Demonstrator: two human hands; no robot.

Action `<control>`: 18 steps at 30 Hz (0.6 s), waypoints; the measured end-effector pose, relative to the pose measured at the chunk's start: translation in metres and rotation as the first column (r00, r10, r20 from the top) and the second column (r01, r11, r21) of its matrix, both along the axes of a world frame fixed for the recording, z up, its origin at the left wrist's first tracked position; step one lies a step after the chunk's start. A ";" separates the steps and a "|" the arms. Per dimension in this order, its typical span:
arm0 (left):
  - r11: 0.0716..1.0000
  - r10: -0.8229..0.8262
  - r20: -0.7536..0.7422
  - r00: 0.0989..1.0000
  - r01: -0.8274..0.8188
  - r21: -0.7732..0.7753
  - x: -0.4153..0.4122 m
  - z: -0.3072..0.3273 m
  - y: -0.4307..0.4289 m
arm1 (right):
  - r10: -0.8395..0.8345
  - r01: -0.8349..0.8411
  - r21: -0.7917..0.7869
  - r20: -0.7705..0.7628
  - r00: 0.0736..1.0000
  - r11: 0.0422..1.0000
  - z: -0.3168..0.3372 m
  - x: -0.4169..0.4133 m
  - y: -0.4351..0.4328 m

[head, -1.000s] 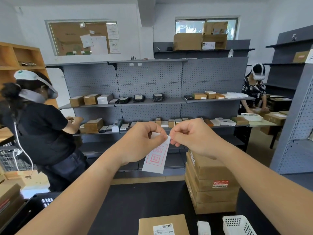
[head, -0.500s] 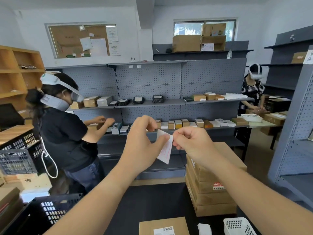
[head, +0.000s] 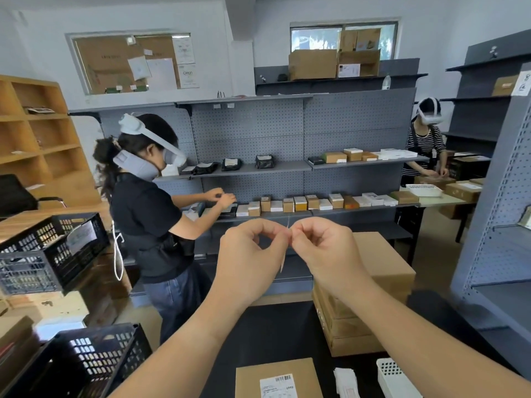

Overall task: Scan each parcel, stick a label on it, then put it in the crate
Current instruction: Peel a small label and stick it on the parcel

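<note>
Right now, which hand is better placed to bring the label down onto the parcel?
Probably left. Both the left hand and right hand pinch the label, but the parcel lies nearer the left forearm than the right.

Light: bright, even daylight, coming off the high window (head: pixel 316 38) at the back.
Glare: panes washed pale.
Shadows: soft and faint; the dark bench (head: pixel 287 331) swallows detail.
Distortion: wide-angle bend, with the right shelving upright (head: pixel 494 196) leaning hard.
Focus: print on the near parcel (head: pixel 250 377) is smeared.
</note>
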State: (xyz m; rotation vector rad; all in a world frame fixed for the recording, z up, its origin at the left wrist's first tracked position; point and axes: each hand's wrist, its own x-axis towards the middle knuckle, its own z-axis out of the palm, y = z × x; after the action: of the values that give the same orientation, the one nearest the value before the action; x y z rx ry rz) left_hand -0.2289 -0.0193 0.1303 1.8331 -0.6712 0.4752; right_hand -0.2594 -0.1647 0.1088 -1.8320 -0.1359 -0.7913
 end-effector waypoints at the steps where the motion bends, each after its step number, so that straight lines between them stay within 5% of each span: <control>1: 1.000 -0.001 0.005 1.000 0.001 0.006 -0.001 0.000 -0.001 | -0.004 0.004 -0.016 0.007 1.000 1.000 -0.001 0.000 -0.001; 10: 0.999 -0.036 -0.122 0.992 0.041 0.036 0.001 -0.023 -0.026 | -0.059 0.059 -0.030 0.001 0.998 0.998 -0.027 -0.008 -0.020; 18: 0.984 -0.102 -0.435 0.895 0.155 0.087 0.009 -0.096 -0.090 | -0.298 0.345 0.134 -0.286 0.911 0.929 -0.107 -0.041 -0.088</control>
State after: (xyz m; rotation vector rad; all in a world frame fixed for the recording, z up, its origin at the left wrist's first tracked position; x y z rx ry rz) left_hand -0.2203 -0.1091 0.0342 1.9058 -0.5183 -0.0653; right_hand -0.3006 -0.2527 0.0021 -1.7859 0.4097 -0.7513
